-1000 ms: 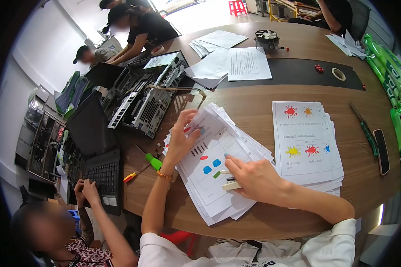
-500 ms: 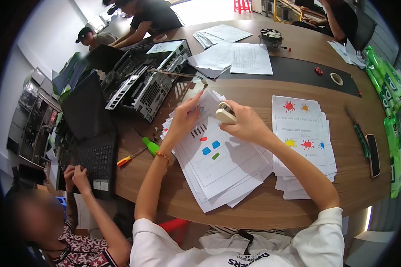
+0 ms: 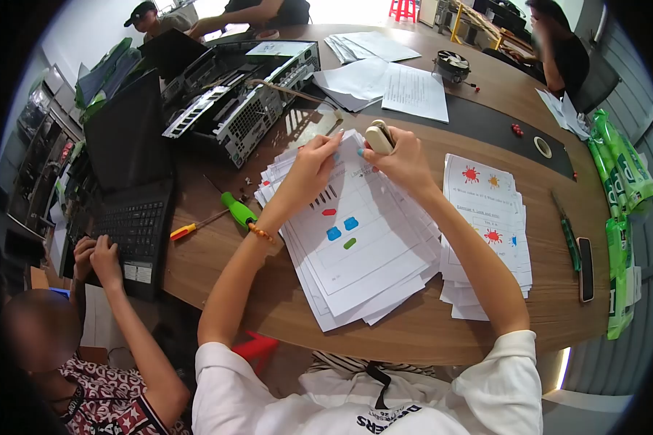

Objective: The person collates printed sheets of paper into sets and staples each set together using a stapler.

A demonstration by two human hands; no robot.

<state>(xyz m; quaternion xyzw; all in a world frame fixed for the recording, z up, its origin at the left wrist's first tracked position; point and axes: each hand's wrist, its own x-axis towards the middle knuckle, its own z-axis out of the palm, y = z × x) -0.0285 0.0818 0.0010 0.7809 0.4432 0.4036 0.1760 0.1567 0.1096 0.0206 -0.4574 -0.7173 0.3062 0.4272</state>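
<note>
A loose pile of printed worksheets (image 3: 370,272) with coloured shapes lies on the table in front of me. My left hand (image 3: 313,165) is closed at the pile's top left, its fingertips pinching the upper edge of the sheets. A cream stapler (image 3: 379,137) is gripped in my right hand (image 3: 406,161), just above the top right of the pile. Its jaw end is partly hidden by my fingers. Right of my right forearm sits a second stack of worksheets (image 3: 479,210) printed with paint splashes.
An opened computer case (image 3: 250,109) and a laptop (image 3: 134,225) stand at left, where another person's hands (image 3: 98,259) rest by the keyboard. A green-handled screwdriver (image 3: 237,209) and a yellow-red one (image 3: 189,230) lie nearby. At right are a phone (image 3: 586,270) and a tape roll (image 3: 542,147).
My left fingers have drawn together at the top edge of the sheets. The stapler in my right hand has tilted upward and changed its angle. The camera view has shifted slightly.
</note>
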